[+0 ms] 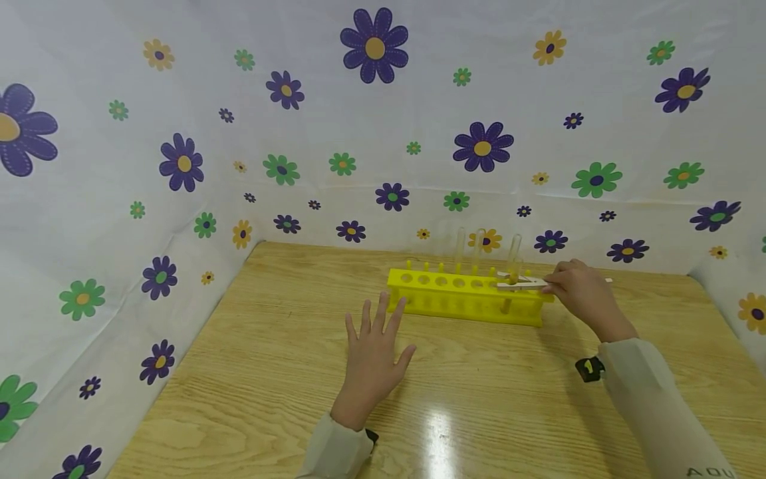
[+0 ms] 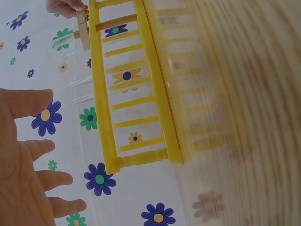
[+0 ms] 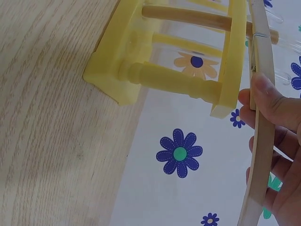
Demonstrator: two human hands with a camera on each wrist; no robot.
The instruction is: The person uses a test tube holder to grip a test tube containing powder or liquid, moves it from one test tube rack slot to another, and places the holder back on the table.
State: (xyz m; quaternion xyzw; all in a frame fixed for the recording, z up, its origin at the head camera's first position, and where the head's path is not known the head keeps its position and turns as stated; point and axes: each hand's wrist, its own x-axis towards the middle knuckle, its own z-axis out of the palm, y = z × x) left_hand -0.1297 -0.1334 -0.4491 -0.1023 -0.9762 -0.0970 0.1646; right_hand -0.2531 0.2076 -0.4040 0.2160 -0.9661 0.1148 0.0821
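Observation:
A yellow test tube rack (image 1: pixel 467 306) stands on the table. My right hand (image 1: pixel 580 289) pinches a wooden test tube clamp (image 3: pixel 264 61) between thumb and fingers at the rack's right end. The clamp's jaws are at the upper part of a test tube (image 1: pixel 514 249) that stands in the rack and holds brown liquid (image 3: pixel 188 16); how tightly they grip it cannot be seen. Near the rack's left end, my left hand (image 1: pixel 374 359) has its fingers spread and holds nothing. In the left wrist view, that hand (image 2: pixel 23 165) is apart from the rack.
Several clear, seemingly empty test tubes (image 2: pixel 81 100) stand upright along the rack's back row. The wood-grain table (image 1: pixel 269 372) meets a white flower-printed cloth (image 1: pixel 335 193) behind the rack and at the left side.

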